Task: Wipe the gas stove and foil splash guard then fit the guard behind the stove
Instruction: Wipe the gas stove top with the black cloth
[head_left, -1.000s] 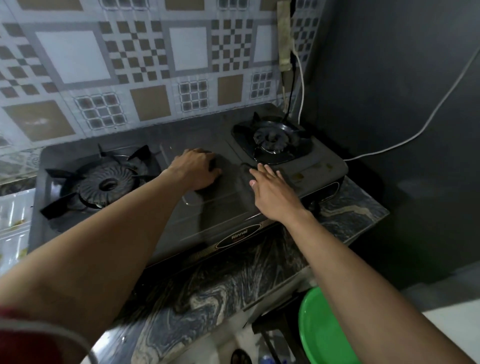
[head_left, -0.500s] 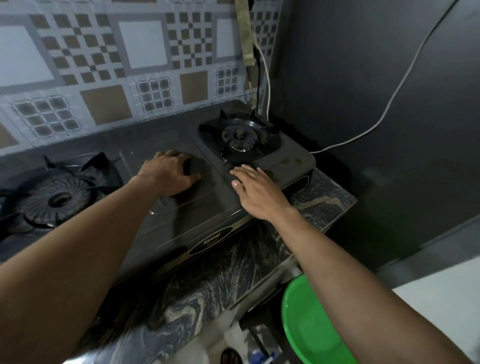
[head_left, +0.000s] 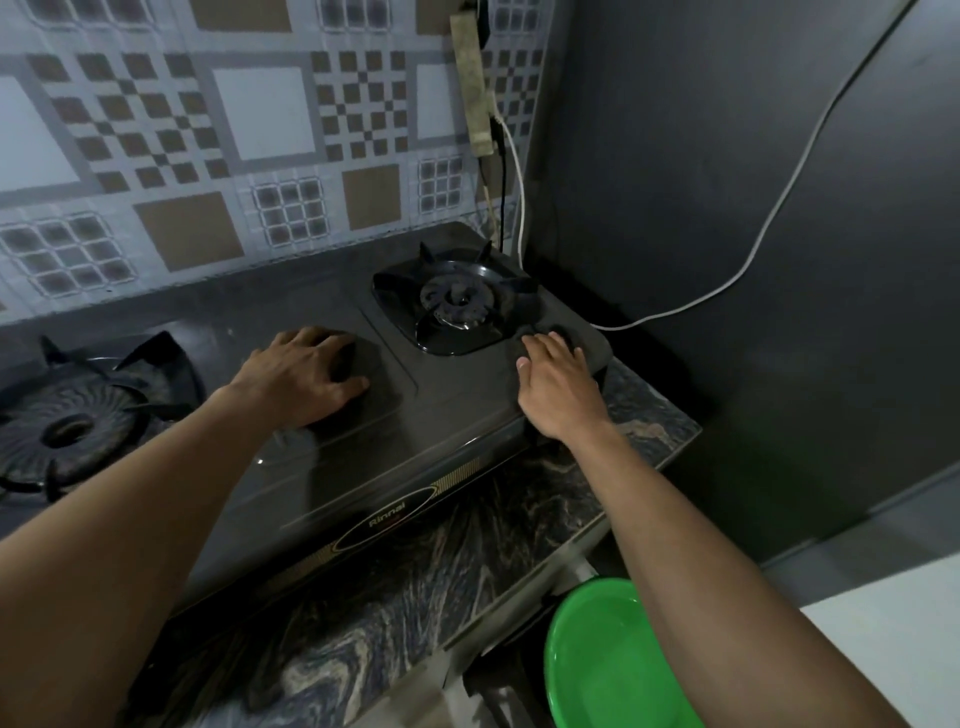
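Black gas stove (head_left: 457, 415) during the wiping step: left hand (head_left: 306, 376) clutches a dark cloth (head_left: 349, 358), right hand (head_left: 558, 387) lies flat, bracing; next stroke should reach the right burner (head_left: 457, 304) surround

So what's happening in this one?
A person has both hands on a black two-burner gas stove on a marbled dark counter. The left hand lies on the stove's middle panel, over something dark, too dim to identify. The right hand presses flat beside the right burner.
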